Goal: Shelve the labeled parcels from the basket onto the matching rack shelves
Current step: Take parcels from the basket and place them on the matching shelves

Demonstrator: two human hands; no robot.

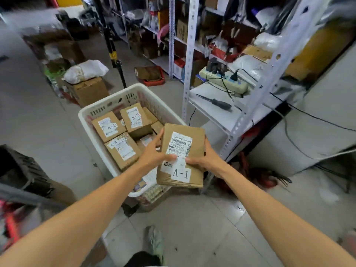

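A screwdriver (pixel 215 102) lies up and right of the grip, with a power strip (pixel 223 79) beyond it. Up and left sits a carton (pixel 90 91) topped by a white bag (pixel 85 71). A shoe (pixel 154 242) shows below.

Around the white basket (pixel 107 110) the floor (pixel 192 224) lies bare on its near side. On its right stands the rack (pixel 187 60) — its low shelf holds a screwdriver (pixel 215 102) and power strip (pixel 223 80), cables trailing. Behind the basket, cardboard boxes (pixel 90 90) and a black pole (pixel 115 54) crowd in.
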